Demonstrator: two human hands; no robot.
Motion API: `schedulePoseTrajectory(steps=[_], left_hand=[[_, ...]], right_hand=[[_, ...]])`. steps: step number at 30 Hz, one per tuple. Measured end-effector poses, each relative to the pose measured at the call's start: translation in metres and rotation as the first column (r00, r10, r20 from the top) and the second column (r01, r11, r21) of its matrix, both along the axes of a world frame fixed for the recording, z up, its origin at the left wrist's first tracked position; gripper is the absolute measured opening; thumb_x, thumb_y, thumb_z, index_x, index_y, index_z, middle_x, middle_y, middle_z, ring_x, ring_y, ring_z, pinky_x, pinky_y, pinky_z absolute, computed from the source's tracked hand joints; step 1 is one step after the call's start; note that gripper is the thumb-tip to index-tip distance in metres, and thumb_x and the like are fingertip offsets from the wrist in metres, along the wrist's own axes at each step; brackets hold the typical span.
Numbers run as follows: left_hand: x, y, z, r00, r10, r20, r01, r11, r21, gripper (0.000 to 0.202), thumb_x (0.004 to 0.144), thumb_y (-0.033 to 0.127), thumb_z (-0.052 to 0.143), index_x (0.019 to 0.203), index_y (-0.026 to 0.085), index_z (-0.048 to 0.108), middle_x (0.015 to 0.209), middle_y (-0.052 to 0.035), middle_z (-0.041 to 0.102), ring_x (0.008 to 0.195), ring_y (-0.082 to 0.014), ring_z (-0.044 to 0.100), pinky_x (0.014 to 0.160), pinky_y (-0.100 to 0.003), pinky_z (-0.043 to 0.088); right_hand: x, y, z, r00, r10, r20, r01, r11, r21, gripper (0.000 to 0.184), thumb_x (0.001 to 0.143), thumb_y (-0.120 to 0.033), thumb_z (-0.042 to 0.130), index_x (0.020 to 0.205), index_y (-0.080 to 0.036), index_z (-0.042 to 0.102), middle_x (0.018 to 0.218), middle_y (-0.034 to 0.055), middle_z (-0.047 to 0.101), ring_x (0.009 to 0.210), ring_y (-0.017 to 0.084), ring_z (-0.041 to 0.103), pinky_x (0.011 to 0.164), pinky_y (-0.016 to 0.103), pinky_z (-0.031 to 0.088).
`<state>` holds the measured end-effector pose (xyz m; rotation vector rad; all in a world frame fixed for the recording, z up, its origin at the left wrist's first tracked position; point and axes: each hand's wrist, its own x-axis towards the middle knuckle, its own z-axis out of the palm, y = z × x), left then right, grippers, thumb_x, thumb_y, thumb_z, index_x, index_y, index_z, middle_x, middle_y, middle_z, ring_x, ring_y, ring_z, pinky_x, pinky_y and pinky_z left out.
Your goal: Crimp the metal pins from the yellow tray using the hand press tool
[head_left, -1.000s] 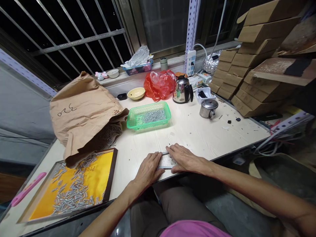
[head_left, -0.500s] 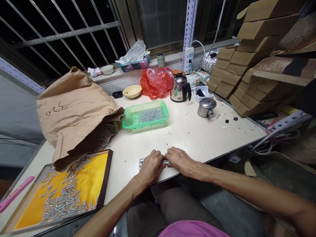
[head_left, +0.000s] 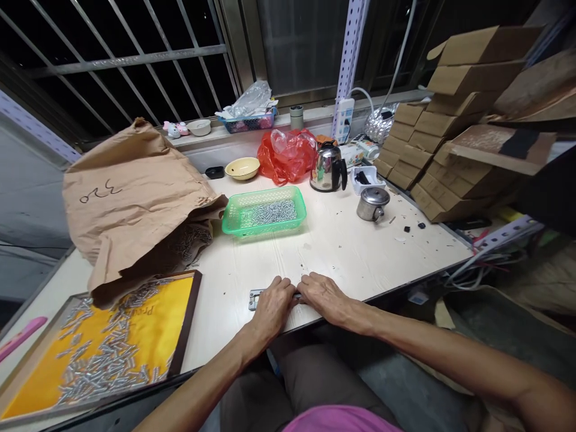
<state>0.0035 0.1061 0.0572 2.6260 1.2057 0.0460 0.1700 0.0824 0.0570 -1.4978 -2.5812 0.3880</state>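
At the table's front edge, my left hand (head_left: 270,305) is closed over a flat metal fixture (head_left: 254,299) whose slotted end sticks out to the left. My right hand (head_left: 323,295) sits close beside it with fingers bent and pinched at the fixture's right part. The fingers of both hands hide most of the fixture, and anything small between the fingertips cannot be made out. Beyond the hands stands a green plastic basket (head_left: 265,230) with many small metal pins inside. To the left, a dark-rimmed tray with a yellow base (head_left: 168,306) carries loose metal pins (head_left: 108,366).
A large brown paper bag (head_left: 135,198) lies open towards the tray, pins in its mouth. At the back are a yellow bowl (head_left: 242,168), a red plastic bag (head_left: 288,157), a kettle (head_left: 326,168) and a lidded metal cup (head_left: 372,205). Cardboard boxes (head_left: 472,78) are stacked right.
The view has shifted slightly. Both hands stay together on the metal fixture, and a little more of its left end shows beside my left hand.
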Motion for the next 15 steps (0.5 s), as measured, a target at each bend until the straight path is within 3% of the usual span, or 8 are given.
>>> schedulePoseTrajectory(steps=[3, 5, 9, 15], left_hand=[[-0.004, -0.010, -0.004, 0.995, 0.056, 0.085, -0.061, 0.996, 0.058, 0.023, 0.083, 0.021, 0.054, 0.106, 0.018, 0.054, 0.111, -0.0090, 0.058, 0.107, -0.0240, 0.051, 0.085, -0.039, 0.049], [-0.007, -0.023, -0.010, 0.987, 0.064, 0.150, -0.080, 0.991, 0.107, 0.030, 0.084, 0.020, 0.053, 0.114, 0.017, 0.052, 0.127, -0.0120, 0.051, 0.119, -0.0259, 0.046, 0.095, -0.043, 0.045], [-0.003, -0.054, -0.022, 0.971, 0.025, 0.239, -0.060, 0.988, 0.140, 0.034, 0.088, 0.021, 0.049, 0.121, 0.017, 0.049, 0.134, -0.0126, 0.049, 0.128, -0.0267, 0.040, 0.101, -0.045, 0.042], [0.008, -0.076, -0.024, 0.945, 0.066, 0.322, -0.098, 0.991, 0.086, 0.034, 0.086, 0.029, 0.053, 0.118, 0.018, 0.052, 0.122, -0.0113, 0.059, 0.120, -0.0264, 0.049, 0.104, -0.051, 0.038]], right_hand=[[0.009, 0.003, 0.004, 0.999, 0.018, -0.044, -0.017, 1.000, 0.024, 0.033, 0.081, -0.032, 0.063, 0.108, -0.015, 0.055, 0.102, 0.0094, 0.057, 0.097, 0.023, 0.049, 0.082, 0.034, 0.041], [0.016, 0.006, 0.006, 0.995, 0.059, -0.086, -0.058, 0.998, 0.010, 0.040, 0.082, -0.038, 0.061, 0.114, -0.015, 0.053, 0.105, 0.0102, 0.056, 0.100, 0.023, 0.049, 0.084, 0.034, 0.041], [0.021, 0.018, 0.002, 0.999, 0.001, -0.054, 0.000, 1.000, 0.006, 0.023, 0.092, -0.029, 0.046, 0.106, -0.015, 0.059, 0.100, 0.0092, 0.058, 0.096, 0.020, 0.050, 0.082, 0.032, 0.039], [0.007, 0.055, 0.004, 0.988, -0.097, 0.120, 0.085, 0.991, 0.105, 0.016, 0.089, -0.024, 0.049, 0.089, -0.016, 0.064, 0.094, 0.0091, 0.060, 0.095, 0.023, 0.047, 0.080, 0.035, 0.034]])
